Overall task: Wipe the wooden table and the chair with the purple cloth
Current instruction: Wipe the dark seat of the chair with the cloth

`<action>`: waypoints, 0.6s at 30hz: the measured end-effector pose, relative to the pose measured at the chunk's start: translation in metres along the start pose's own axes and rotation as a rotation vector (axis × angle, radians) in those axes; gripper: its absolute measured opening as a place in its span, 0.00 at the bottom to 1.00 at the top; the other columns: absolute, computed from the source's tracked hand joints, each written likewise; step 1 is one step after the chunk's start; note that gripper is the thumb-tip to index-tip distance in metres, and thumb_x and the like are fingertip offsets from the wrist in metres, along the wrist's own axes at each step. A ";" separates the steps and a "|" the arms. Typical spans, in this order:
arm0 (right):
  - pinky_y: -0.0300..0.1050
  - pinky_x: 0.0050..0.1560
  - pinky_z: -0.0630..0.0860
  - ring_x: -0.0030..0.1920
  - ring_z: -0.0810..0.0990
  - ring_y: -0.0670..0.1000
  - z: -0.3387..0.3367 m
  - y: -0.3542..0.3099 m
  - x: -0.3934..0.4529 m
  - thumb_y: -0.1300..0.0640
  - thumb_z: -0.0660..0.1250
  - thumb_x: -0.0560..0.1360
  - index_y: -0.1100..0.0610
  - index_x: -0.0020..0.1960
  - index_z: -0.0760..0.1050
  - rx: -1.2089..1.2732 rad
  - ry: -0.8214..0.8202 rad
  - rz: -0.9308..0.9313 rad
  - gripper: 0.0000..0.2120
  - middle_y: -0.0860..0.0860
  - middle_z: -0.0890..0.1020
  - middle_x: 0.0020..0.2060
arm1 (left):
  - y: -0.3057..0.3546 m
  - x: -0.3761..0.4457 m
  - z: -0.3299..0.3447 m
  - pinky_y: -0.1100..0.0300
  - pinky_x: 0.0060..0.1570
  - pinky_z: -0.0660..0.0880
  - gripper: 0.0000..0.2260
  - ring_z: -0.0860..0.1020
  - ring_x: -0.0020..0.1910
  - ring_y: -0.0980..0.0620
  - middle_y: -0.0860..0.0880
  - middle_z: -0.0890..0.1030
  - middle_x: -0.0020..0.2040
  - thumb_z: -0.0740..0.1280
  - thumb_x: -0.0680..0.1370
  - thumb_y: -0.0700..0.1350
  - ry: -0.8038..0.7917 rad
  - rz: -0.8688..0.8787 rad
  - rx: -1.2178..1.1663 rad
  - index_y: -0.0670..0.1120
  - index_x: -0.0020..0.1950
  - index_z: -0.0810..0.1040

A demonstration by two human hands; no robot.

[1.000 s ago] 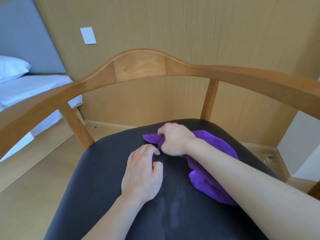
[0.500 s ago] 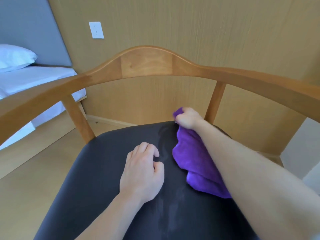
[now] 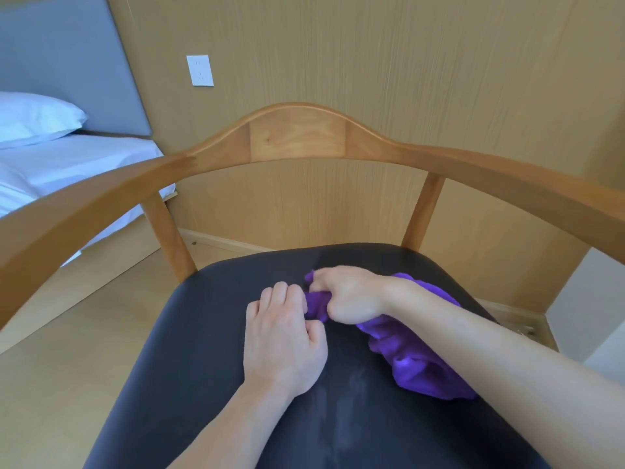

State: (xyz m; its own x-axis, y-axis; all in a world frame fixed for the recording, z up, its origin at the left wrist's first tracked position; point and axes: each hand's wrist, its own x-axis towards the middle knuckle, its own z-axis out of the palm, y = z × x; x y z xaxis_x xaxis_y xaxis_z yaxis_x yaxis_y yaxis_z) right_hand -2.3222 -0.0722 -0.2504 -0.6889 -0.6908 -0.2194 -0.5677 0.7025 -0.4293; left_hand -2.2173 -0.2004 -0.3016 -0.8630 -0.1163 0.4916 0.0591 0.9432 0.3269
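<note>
1. The right hand (image 3: 348, 294) grips a bunched end of the purple cloth (image 3: 419, 360), its fingers curled tight around the fabric, at about the middle of the chair's (image 3: 297, 140) dark seat (image 3: 209, 333)

2. The rest of the cloth trails toward 4 o'clock under the right forearm, lying crumpled on the seat

3. The left hand (image 3: 284, 340) rests on the seat just at 8 o'clock of the right hand, fingers loosely curled and holding nothing; whether its fingertips touch the cloth cannot be told

4. To wipe well, the person would likely do best to flatten the wad so more fabric meets the seat, then draw overlapping strokes from the back edge at 12 o'clock toward the front, keeping even pressure

5. Pale streaks (image 3: 351, 401) at 6 o'clock of the hands suggest a patch that wants another pass

6. The seat looks smooth and slightly glossy, like leather or vinyl, so it should release marks easily; the cloth appears soft, plush and limp

7. The chair's curved backrest and arms are polished warm wood with rounded edges, probably not wiped yet

8. No wooden worktop shows here
</note>
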 end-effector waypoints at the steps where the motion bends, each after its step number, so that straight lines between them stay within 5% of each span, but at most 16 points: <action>1: 0.48 0.53 0.75 0.52 0.77 0.45 -0.006 0.004 -0.005 0.56 0.61 0.67 0.56 0.39 0.77 0.061 -0.076 -0.002 0.06 0.49 0.81 0.51 | 0.000 0.000 0.000 0.54 0.45 0.67 0.09 0.67 0.42 0.50 0.55 0.68 0.41 0.48 0.69 0.48 -0.001 -0.006 0.006 0.50 0.41 0.66; 3: 0.47 0.40 0.69 0.36 0.73 0.50 -0.023 0.016 -0.011 0.61 0.60 0.60 0.59 0.36 0.75 0.247 -0.091 0.008 0.07 0.54 0.76 0.35 | -0.001 0.001 0.001 0.54 0.45 0.66 0.08 0.66 0.42 0.50 0.55 0.68 0.41 0.48 0.69 0.47 -0.011 -0.008 0.012 0.50 0.41 0.65; 5: 0.47 0.39 0.69 0.32 0.73 0.52 -0.033 0.031 -0.008 0.64 0.58 0.57 0.59 0.37 0.76 0.521 0.184 0.085 0.12 0.53 0.76 0.29 | -0.003 0.003 0.003 0.55 0.45 0.65 0.06 0.66 0.42 0.50 0.55 0.68 0.41 0.50 0.68 0.46 -0.024 -0.012 0.010 0.50 0.41 0.64; 7: 0.48 0.44 0.73 0.35 0.78 0.53 -0.030 0.045 0.007 0.66 0.59 0.60 0.57 0.38 0.74 0.760 0.554 0.156 0.09 0.54 0.79 0.32 | -0.007 0.004 0.004 0.55 0.45 0.65 0.04 0.66 0.42 0.50 0.55 0.68 0.40 0.51 0.68 0.45 -0.027 -0.017 0.006 0.50 0.41 0.64; 9: 0.51 0.55 0.74 0.48 0.77 0.55 -0.018 0.054 0.027 0.61 0.62 0.68 0.55 0.42 0.73 0.608 0.726 0.323 0.04 0.54 0.78 0.46 | -0.008 0.004 0.006 0.55 0.45 0.65 0.05 0.66 0.43 0.50 0.55 0.68 0.40 0.50 0.68 0.46 -0.032 -0.013 0.003 0.50 0.41 0.64; 13: 0.51 0.60 0.69 0.58 0.67 0.55 -0.002 0.044 0.036 0.52 0.56 0.67 0.52 0.55 0.74 -0.002 0.445 0.358 0.19 0.49 0.72 0.57 | -0.009 0.005 0.006 0.55 0.46 0.66 0.05 0.66 0.43 0.50 0.55 0.69 0.40 0.52 0.69 0.45 -0.048 -0.018 -0.004 0.50 0.41 0.65; 16: 0.50 0.63 0.69 0.55 0.68 0.54 0.005 0.028 0.021 0.57 0.59 0.73 0.47 0.64 0.78 -0.100 0.404 0.160 0.21 0.45 0.74 0.62 | -0.009 0.005 0.006 0.55 0.46 0.65 0.06 0.66 0.44 0.50 0.55 0.69 0.41 0.52 0.69 0.45 -0.059 -0.011 0.002 0.50 0.41 0.66; 18: 0.49 0.59 0.70 0.54 0.68 0.53 0.014 0.010 0.007 0.58 0.59 0.73 0.45 0.59 0.79 -0.101 0.329 0.060 0.19 0.43 0.75 0.58 | -0.009 0.004 0.005 0.54 0.47 0.66 0.07 0.67 0.44 0.50 0.55 0.69 0.41 0.51 0.69 0.45 -0.053 -0.002 0.010 0.50 0.42 0.67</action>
State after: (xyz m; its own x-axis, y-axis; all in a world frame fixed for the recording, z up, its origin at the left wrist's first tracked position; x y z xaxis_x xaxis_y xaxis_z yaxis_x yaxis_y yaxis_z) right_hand -2.3259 -0.0724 -0.2679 -0.8217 -0.5669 0.0595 -0.5519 0.7652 -0.3314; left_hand -2.2241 -0.2076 -0.3065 -0.8885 -0.1015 0.4475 0.0527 0.9462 0.3192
